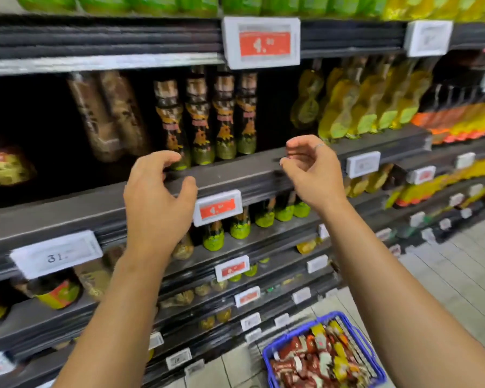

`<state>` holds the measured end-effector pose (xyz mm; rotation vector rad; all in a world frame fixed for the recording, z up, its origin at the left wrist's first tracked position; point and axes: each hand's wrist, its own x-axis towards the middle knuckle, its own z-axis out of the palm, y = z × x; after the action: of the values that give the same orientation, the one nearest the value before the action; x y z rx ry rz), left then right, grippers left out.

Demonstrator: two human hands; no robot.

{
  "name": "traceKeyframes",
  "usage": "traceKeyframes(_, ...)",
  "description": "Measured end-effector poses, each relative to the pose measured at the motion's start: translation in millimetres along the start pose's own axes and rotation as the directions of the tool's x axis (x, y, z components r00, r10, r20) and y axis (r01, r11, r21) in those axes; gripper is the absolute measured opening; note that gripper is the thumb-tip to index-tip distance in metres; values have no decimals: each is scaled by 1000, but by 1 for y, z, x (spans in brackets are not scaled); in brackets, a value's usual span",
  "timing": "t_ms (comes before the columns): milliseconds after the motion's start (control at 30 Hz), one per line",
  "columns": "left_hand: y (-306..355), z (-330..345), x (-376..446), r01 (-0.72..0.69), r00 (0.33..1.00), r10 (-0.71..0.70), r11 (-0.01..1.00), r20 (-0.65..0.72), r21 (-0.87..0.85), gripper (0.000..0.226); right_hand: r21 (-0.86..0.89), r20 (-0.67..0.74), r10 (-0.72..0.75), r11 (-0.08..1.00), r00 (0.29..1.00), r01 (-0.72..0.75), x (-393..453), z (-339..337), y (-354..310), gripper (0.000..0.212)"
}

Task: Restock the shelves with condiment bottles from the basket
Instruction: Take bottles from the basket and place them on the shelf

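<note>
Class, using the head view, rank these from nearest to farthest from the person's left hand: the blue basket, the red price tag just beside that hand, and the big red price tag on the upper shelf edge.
1. Red price tag, just right of the left hand, on the shelf edge.
2. Big red price tag, up and to the right.
3. Blue basket, on the floor at lower right.

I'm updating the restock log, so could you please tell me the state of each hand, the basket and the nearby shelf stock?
left hand: empty, fingers loosely curled, raised before the shelf edge
right hand: empty, fingers loosely curled, ring on one finger
basket: on the floor, full of packets
dark bottles: upright in a row on the shelf
</note>
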<state>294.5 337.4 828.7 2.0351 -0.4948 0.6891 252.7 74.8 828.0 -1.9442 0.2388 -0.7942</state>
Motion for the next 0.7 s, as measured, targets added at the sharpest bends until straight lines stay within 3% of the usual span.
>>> traceKeyframes(100,1,-3,-23,-204,979,199,967,-47,-154,17,-97,-37,10,995,999,-13,-39,-27,12,20)
traceKeyframes(200,8,9,-56,-298,954,296,929,-41,-219,10,-210,-38,105,971,994,-110,-82,-61,37,19)
traceKeyframes(267,7,26,-82,-221,963,253,940,96,-261,12,-267,-31,210,940,977,-210,-110,-81,62,18)
traceKeyframes(333,-3,50,-111,-70,932,159,961,324,-269,19,-315,-10,333,894,943,-319,-136,-97,92,15)
traceKeyframes(400,-15,79,-143,98,847,31,972,530,-213,21,-355,17,482,822,876,-445,-162,-111,125,15)
traceKeyframes(500,-28,122,-193,301,685,-190,953,703,-35,22,-437,54,643,703,764,-561,-202,-130,180,13)
traceKeyframes(700,-25,200,-306,348,347,-418,889,840,298,15,-489,59,850,483,524,-727,-279,-188,290,7)
